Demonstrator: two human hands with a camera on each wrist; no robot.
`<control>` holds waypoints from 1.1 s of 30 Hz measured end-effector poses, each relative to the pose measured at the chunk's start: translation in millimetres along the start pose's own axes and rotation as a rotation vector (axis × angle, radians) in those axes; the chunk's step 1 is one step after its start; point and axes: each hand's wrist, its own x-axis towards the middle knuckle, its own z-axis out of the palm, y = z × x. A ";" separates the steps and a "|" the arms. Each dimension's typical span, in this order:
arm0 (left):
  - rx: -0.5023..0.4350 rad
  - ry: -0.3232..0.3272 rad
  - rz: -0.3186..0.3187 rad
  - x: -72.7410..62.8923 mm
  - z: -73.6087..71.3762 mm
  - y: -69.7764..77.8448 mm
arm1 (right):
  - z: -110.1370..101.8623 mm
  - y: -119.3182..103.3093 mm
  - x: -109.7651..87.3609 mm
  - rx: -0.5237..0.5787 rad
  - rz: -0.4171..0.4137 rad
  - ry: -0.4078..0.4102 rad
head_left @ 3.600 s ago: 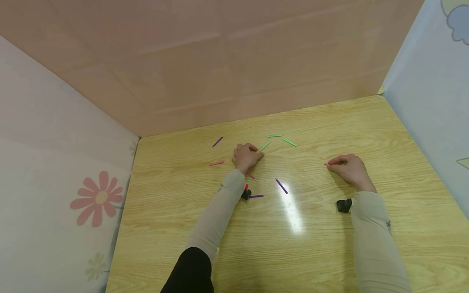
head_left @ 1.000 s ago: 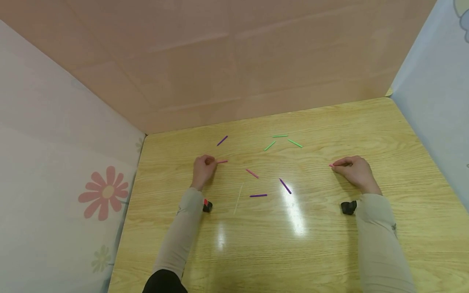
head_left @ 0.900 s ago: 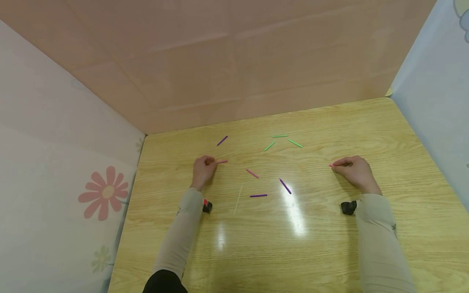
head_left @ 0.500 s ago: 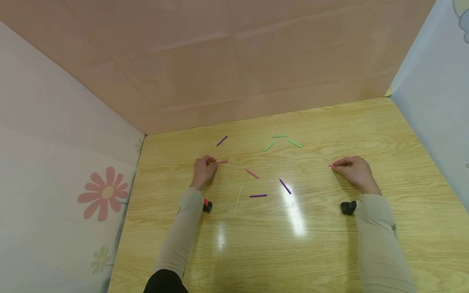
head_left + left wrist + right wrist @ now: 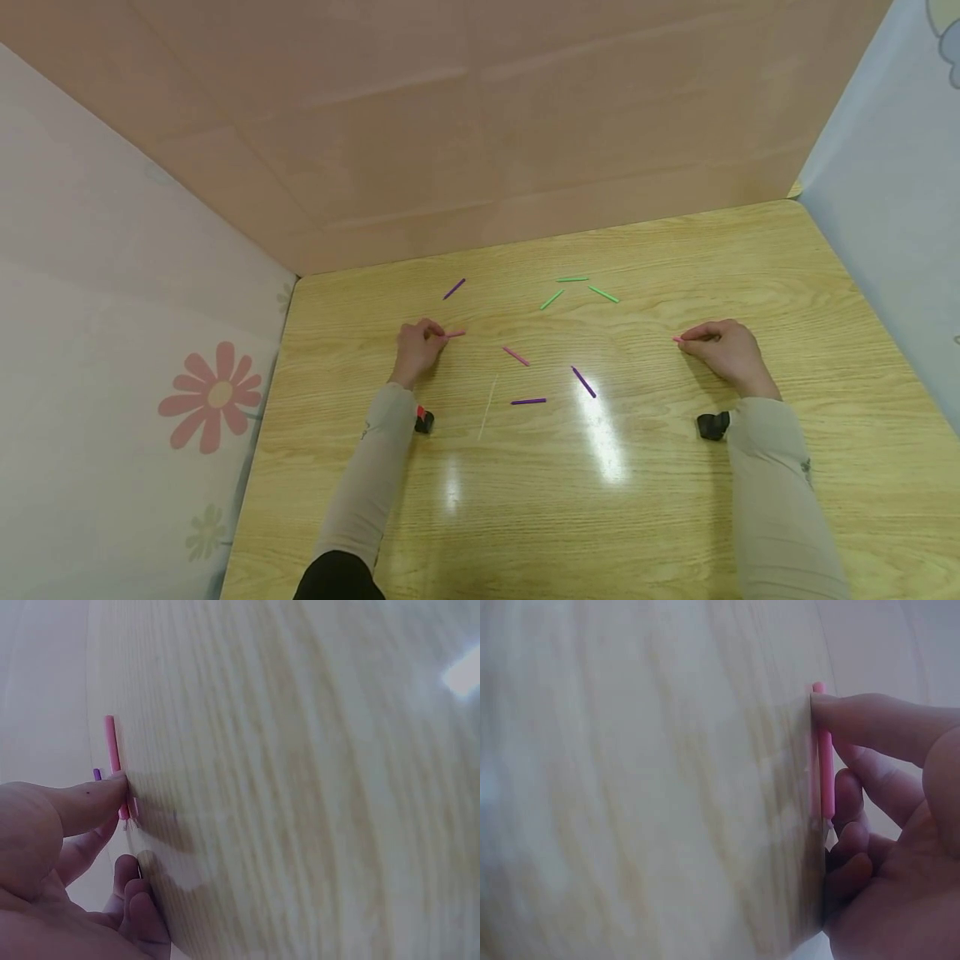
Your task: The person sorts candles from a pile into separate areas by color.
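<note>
In the head view my left hand (image 5: 418, 350) pinches a thin pink stick (image 5: 456, 334) near the table's left side. Up close in the left wrist view, thumb and forefinger hold this pink stick (image 5: 112, 739) near its lower end, low over the table. Far to the right, my right hand (image 5: 726, 357) pinches another pink stick (image 5: 678, 338). In the right wrist view that pink stick (image 5: 826, 772) lies beside the wood surface, with a small pale tip at its lower end. A third pink stick (image 5: 516, 357) lies between the hands.
Three green sticks (image 5: 573, 279) form an open triangle at the back middle. Purple sticks lie apart: one (image 5: 454, 289) behind my left hand, another (image 5: 583, 382) and a third (image 5: 528, 402) nearer the front. Walls border the wood table (image 5: 570, 533) behind and at both sides.
My left hand has gone from beside the green sticks leftward to the pink stick and taken hold of its end. That stick then shifts slightly. My right hand stays put, holding its stick.
</note>
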 end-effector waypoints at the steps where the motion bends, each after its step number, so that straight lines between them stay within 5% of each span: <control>1: 0.001 -0.003 -0.001 0.0 -0.1 0.2 | 0.0 0.1 0.0 0.000 0.000 0.000; 33: 0.011 -0.027 -0.032 1.2 2.1 -3.8 | -0.2 -1.2 -0.8 0.008 0.007 -0.006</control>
